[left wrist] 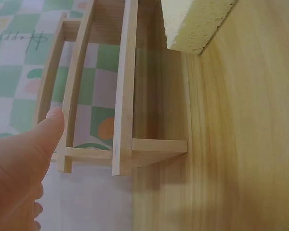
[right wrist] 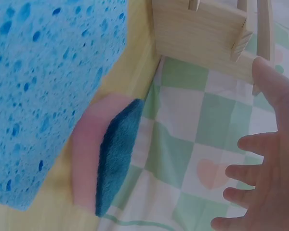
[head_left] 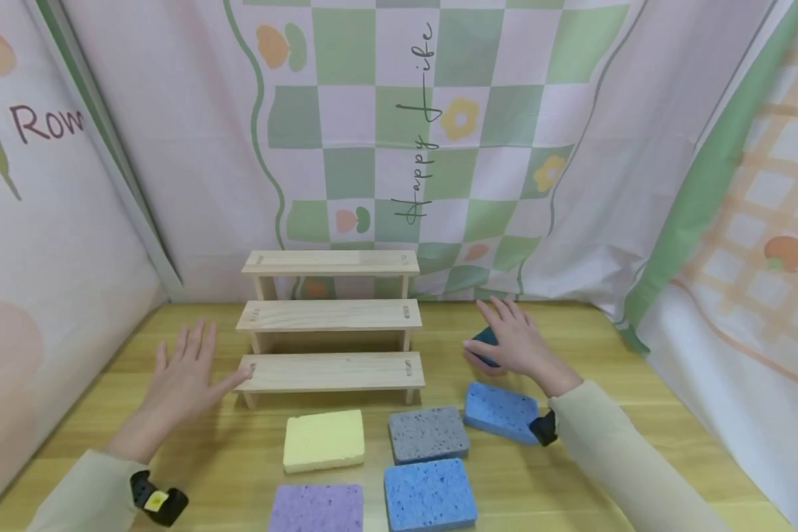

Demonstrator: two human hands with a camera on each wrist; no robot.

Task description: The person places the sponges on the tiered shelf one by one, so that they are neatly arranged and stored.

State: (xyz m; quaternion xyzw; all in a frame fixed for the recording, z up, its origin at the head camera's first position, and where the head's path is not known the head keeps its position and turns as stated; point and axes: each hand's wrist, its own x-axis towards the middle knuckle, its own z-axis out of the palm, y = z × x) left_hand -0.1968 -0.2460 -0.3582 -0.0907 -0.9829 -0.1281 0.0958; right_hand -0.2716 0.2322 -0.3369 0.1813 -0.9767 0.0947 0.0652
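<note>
A three-tier wooden stand (head_left: 332,371) rises at the middle of the table. To its left my left hand (head_left: 182,380) hovers with fingers spread; its thumb overlaps the lowest tier's left end in the head view, and I cannot tell whether they touch. My right hand (head_left: 522,347) is at the stand's right, fingers extended and holding nothing. Beneath it, partly covered in the head view, lies a pink sponge with a dark teal scouring side (right wrist: 118,159). In the right wrist view a gap separates those fingers from this sponge. A blue sponge (head_left: 501,411) sits below the right wrist.
In front of the stand lie a yellow sponge (head_left: 324,440), a grey sponge (head_left: 428,434), another blue sponge (head_left: 430,495) and a purple sponge (head_left: 316,510) cut off by the frame's lower edge. Printed curtains (head_left: 346,118) enclose the wooden table (head_left: 598,355) at back and sides.
</note>
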